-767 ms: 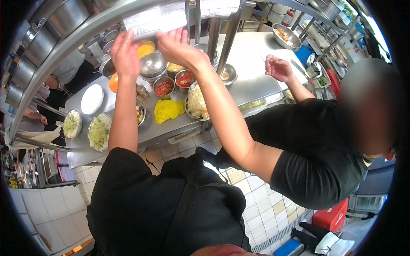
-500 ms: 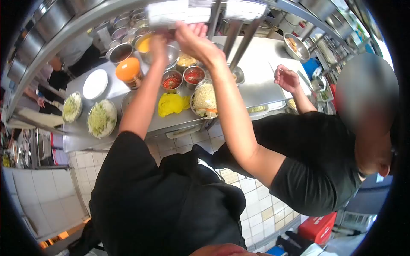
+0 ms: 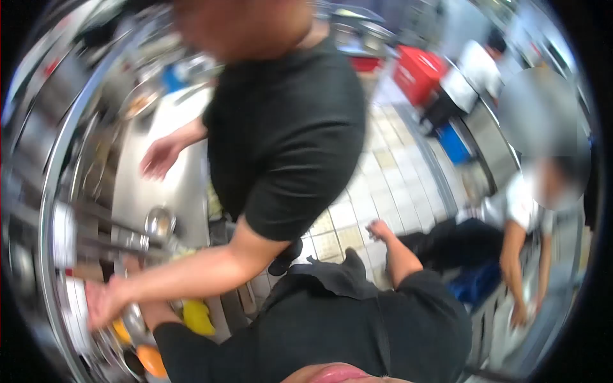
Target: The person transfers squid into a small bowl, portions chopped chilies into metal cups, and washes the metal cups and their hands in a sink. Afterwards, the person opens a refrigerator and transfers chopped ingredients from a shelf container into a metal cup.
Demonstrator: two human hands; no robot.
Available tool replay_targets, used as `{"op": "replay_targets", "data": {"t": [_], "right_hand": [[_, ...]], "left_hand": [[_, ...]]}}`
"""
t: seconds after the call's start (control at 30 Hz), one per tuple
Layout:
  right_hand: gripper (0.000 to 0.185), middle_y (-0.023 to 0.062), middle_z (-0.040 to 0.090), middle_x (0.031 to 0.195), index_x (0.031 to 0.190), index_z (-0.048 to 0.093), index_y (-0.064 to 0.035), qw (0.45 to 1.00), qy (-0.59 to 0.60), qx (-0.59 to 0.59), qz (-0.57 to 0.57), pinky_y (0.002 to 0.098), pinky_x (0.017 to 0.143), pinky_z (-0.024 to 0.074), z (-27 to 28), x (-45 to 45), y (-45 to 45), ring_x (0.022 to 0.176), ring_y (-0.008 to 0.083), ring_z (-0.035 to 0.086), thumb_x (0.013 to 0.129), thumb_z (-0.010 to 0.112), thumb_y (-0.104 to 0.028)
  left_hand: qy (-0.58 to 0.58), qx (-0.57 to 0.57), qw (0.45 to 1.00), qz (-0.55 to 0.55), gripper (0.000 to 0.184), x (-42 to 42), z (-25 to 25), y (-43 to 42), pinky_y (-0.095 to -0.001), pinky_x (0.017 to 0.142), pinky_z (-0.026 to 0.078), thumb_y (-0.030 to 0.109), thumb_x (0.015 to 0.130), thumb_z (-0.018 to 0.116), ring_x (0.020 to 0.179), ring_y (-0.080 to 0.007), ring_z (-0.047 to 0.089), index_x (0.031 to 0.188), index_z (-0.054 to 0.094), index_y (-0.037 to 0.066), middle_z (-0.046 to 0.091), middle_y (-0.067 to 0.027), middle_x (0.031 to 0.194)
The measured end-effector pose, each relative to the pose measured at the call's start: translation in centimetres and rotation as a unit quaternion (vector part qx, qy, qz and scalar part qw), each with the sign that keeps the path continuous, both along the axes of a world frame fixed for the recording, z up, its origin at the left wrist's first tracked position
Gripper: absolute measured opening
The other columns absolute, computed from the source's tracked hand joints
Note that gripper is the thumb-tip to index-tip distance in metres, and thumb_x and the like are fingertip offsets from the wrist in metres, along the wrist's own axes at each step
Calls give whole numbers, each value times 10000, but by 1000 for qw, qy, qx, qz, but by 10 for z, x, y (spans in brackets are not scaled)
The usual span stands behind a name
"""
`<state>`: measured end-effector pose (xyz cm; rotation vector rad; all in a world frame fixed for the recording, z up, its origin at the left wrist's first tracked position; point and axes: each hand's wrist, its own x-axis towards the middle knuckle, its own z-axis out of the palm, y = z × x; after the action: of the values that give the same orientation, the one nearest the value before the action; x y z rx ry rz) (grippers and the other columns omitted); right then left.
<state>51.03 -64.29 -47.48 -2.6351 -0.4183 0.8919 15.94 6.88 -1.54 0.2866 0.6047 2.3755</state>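
Left hand: the wearer's left hand (image 3: pixel 132 263), mostly concealed where a co-worker's forearm (image 3: pixel 204 274) crosses in front of it; the state of its grip cannot be told.
Right hand: the wearer's right hand (image 3: pixel 380 230), raised above the tiled floor (image 3: pixel 383 172), well apart from the desk (image 3: pixel 131 198); grip loosely spread, fingers slightly bent, nothing visible in them.
Metal bowl: a small metal bowl (image 3: pixel 159 222) on the desk, near the visible part of the left hand, with no contact seen.
Yellow cloth: a crumpled yellow cloth (image 3: pixel 198 317), just beside the wearer's left forearm.
Orange item: a rounded orange item (image 3: pixel 151 360), at the lower left beside the wearer's black sleeve; partly hidden.
White slip: a white paper slip (image 3: pixel 76 313) at the shelf rail, adjoining the co-worker's near hand (image 3: pixel 105 303); blur hides whether they touch.
Co-worker in black: far hand (image 3: pixel 163 156) over the pale desk, fingers extended; beyond it, a larger bowl (image 3: pixel 140 102) with brownish contents.
Co-workers in white: one bent figure (image 3: pixel 472 70) near a red box (image 3: pixel 418 73); another (image 3: pixel 520 204) at right, both arms lowered.
Blue box: a blue box (image 3: pixel 453 143) near the floor's far edge.
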Motion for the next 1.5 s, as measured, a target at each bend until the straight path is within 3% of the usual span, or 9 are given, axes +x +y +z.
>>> {"op": "replay_targets", "data": {"t": [0.03, 0.07, 0.1, 0.37, 0.63, 0.97, 1.13, 1.23, 1.5], "right_hand": [[259, 118, 657, 768, 878, 602, -20, 972, 57, 68, -216, 369, 502, 530, 49, -20, 27, 676, 226, 672, 829, 629, -273], [248, 100, 656, 788, 914, 605, -26, 931, 94, 124, -329, 353, 504, 527, 56, -31, 28, 679, 215, 671, 816, 646, -250], [253, 85, 650, 804, 942, 607, -34, 923, 117, 122, -346, 344, 512, 526, 69, -38, 29, 672, 210, 668, 804, 655, -241], [231, 91, 649, 845, 944, 613, -34, 880, 155, 88, -440, 385, 539, 549, 91, -66, -26, 702, 241, 692, 802, 649, -214], [249, 120, 654, 880, 975, 619, -12, 866, 167, 115, -458, 387, 533, 530, 72, 17, -68, 679, 238, 674, 811, 630, -200], [227, 111, 630, 923, 1013, 601, -49, 854, 241, 150, -435, 367, 538, 505, 22, 218, -155, 684, 222, 642, 822, 605, -172], [207, 93, 623, 915, 997, 604, -54, 878, 243, 143, -387, 357, 534, 507, 39, 320, -160, 681, 198, 633, 824, 593, -167], [235, 85, 618, 924, 1033, 586, -57, 866, 235, 210, -388, 350, 548, 513, 53, 389, -139, 695, 194, 632, 840, 610, -189], [231, 76, 621, 941, 1065, 566, -60, 867, 252, 301, -306, 321, 620, 533, 72, 550, -93, 763, 201, 640, 887, 586, -206]], "left_hand": [[8, 8, 999, -52, 437, 3, 9, -15, -430, 703, 555, 425, 915, 407, 809, -298, 640, 960, 618, 45, 623, -163, 880], [10, -5, 1000, -6, 438, 2, 14, -22, -432, 696, 555, 425, 913, 407, 805, -302, 638, 958, 616, 42, 621, -166, 878], [9, -16, 999, 50, 440, 1, 14, -21, -433, 689, 555, 425, 910, 407, 801, -306, 637, 956, 615, 40, 618, -169, 875], [139, -94, 986, 10, 402, 16, -22, 9, -424, 641, 538, 375, 888, 420, 756, -300, 622, 939, 608, 23, 608, -168, 854], [265, -110, 955, 76, 365, 34, -41, -31, -416, 592, 521, 325, 866, 434, 711, -295, 607, 922, 601, 6, 597, -167, 833], [432, -225, 865, 120, 318, 102, -127, -216, -405, 531, 499, 264, 838, 450, 655, -288, 589, 902, 592, -14, 585, -166, 807], [443, -368, 817, 20, 296, 136, -200, -321, -399, 500, 489, 233, 824, 459, 626, -285, 580, 891, 588, -25, 578, -166, 794], [432, -454, 777, -63, 282, 163, -250, -378, -396, 482, 482, 214, 816, 464, 609, -283, 574, 885, 585, -31, 574, -165, 787], [394, -610, 608, -321, 246, 303, -370, -476, -387, 433, 465, 164, 794, 477, 564, -278, 559, 868, 578, -48, 564, -164, 766]]}}
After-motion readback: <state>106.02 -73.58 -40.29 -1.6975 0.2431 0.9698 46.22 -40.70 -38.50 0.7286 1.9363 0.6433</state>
